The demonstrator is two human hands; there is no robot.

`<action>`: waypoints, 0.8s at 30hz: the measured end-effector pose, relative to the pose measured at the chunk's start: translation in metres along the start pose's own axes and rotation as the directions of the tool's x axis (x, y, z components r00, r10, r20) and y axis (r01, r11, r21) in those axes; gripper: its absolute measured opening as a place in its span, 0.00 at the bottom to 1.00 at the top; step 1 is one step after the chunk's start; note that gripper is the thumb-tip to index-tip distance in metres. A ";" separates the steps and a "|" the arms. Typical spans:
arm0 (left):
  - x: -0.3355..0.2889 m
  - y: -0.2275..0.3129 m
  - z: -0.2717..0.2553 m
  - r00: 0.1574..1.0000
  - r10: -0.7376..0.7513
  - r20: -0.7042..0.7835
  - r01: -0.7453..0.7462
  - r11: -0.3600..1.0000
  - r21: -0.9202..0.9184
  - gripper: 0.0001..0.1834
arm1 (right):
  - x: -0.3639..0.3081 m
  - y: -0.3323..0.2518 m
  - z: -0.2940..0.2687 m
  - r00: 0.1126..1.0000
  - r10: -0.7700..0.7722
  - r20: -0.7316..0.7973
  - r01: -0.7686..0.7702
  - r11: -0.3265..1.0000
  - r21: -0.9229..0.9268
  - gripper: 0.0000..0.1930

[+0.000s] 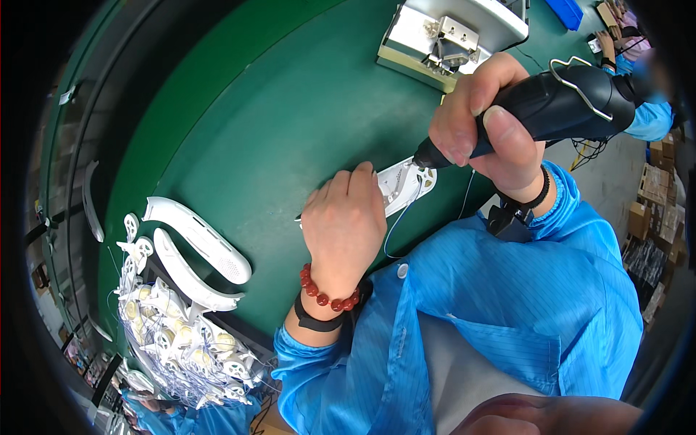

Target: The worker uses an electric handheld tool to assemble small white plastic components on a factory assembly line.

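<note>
My right hand (pixel 496 119) is closed around a black electric screwdriver (pixel 554 109) with a wire hanging loop at its rear. Its tip points down at a white curved plastic housing (pixel 395 187) on the table, apparently touching it near the round spoked end. A thin light-blue wire (pixel 391 235) trails from the housing. My left hand (pixel 344 221) lies over the other end of the housing, fingers together and gripping it against the table. That hand covers much of the part. Whether a screw sits under the tip is too small to tell.
Two loose white curved shells (pixel 203 243) lie left on the green table (pixel 254 138). Beside them is a heap of white wired parts (pixel 185 341). A metal device (pixel 428 43) stands at the back, near a blue bin (pixel 567 13). Another person's hand (pixel 606 45) shows far right.
</note>
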State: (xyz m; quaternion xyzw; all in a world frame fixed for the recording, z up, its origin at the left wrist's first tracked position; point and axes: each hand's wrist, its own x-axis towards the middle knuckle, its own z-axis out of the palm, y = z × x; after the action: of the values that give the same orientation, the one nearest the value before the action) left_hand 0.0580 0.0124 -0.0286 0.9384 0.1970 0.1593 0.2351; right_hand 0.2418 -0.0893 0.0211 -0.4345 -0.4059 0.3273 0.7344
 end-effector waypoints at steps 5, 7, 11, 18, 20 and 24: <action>0.000 0.000 -0.001 1.000 -0.010 0.011 0.010 1.000 -0.001 0.06 | 0.000 0.002 0.002 1.000 0.000 -0.010 0.000 1.000 -0.013 0.11; 0.000 0.000 -0.001 1.000 -0.012 0.010 0.012 1.000 -0.002 0.06 | -0.001 0.004 0.002 1.000 0.001 -0.015 -0.001 1.000 -0.014 0.11; 0.002 0.001 -0.003 1.000 -0.008 0.009 0.008 1.000 0.011 0.06 | -0.001 0.006 0.001 1.000 0.006 -0.017 -0.006 1.000 -0.011 0.12; 0.001 0.000 -0.001 1.000 -0.001 0.013 0.001 1.000 0.013 0.07 | -0.012 0.010 0.003 0.997 -0.071 0.011 0.071 0.997 0.042 0.12; -0.002 0.000 0.000 1.000 0.008 0.011 -0.008 0.999 0.036 0.07 | -0.014 0.010 0.003 0.997 -0.075 0.030 0.077 0.995 -0.063 0.12; -0.004 -0.001 0.001 0.999 0.039 -0.015 -0.039 0.998 0.042 0.12 | -0.014 0.003 0.006 0.999 0.022 -0.039 -0.021 1.000 0.012 0.10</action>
State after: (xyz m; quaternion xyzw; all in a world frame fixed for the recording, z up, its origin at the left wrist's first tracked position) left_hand 0.0549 0.0110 -0.0309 0.9455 0.1838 0.1669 0.2109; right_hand 0.2298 -0.0974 0.0163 -0.4411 -0.3849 0.3289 0.7410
